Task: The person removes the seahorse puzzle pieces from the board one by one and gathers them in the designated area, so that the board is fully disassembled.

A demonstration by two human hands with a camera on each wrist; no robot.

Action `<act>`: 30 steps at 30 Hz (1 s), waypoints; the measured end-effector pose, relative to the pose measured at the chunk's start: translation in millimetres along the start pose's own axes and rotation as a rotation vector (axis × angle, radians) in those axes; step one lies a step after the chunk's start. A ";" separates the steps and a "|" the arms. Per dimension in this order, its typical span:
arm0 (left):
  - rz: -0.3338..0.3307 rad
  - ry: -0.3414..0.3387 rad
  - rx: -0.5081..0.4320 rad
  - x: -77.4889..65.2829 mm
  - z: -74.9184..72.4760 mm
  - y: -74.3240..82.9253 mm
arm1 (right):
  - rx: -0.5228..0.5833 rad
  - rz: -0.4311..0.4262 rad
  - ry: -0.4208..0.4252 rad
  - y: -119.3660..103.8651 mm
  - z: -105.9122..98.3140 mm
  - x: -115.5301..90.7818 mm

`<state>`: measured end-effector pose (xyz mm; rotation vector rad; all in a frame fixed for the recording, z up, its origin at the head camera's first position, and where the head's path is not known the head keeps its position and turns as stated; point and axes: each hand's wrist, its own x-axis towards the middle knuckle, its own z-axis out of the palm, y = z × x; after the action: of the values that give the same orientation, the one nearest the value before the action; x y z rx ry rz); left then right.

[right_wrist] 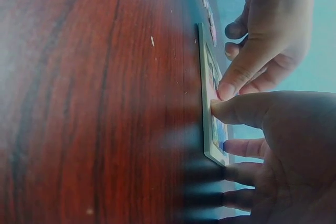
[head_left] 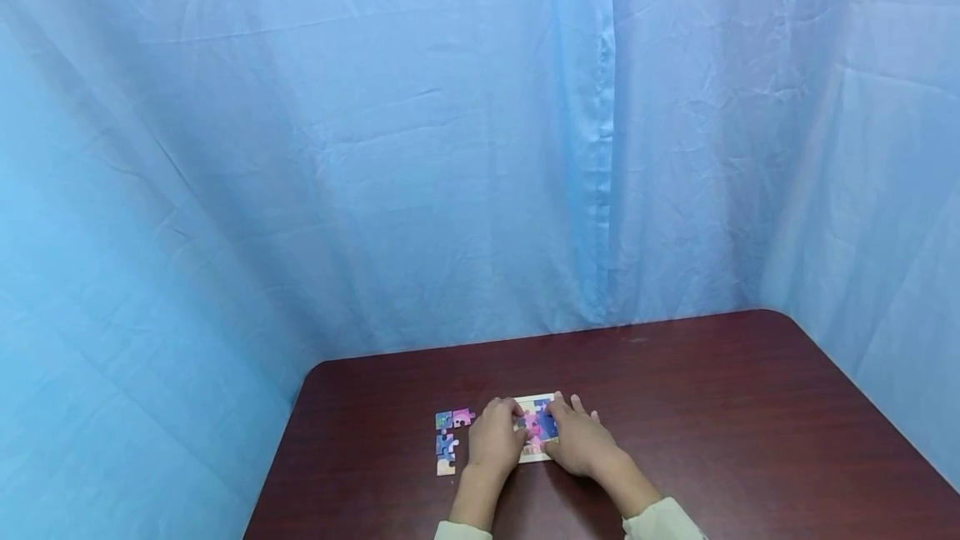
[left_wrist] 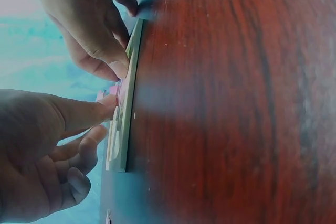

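A jigsaw puzzle in a pale frame (head_left: 536,457) lies flat on the table between both hands, with pink and dark blue pieces (head_left: 550,427) inside it. My left hand (head_left: 493,437) is over the frame's left side, thumb and index finger pinching a pink puzzle piece (left_wrist: 113,91) at the puzzle's surface; the fingers partly hide it. From the right side, my right hand (head_left: 583,440) rests its thumb (right_wrist: 223,109) on the puzzle near the front edge. Its other fingers are spread, some reaching past the frame onto the table.
Several loose puzzle pieces (head_left: 446,443) lie left of the left hand, in a bent row, with a pink one (head_left: 462,417) at the top. The dark red wooden table (head_left: 697,390) has rounded far corners. Light blue curtains (head_left: 465,148) hang behind it and at both sides.
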<state>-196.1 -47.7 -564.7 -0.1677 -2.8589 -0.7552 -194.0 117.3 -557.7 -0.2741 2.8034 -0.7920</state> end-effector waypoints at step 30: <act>-0.065 0.054 -0.158 -17.5 -24.5 -13.9 | -0.012 -0.018 0.039 0.2 2.0 -0.3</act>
<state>-177.6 -73.1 -554.0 -0.0746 -2.7652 -0.9835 -193.2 116.5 -559.5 -0.2892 2.8465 -0.7931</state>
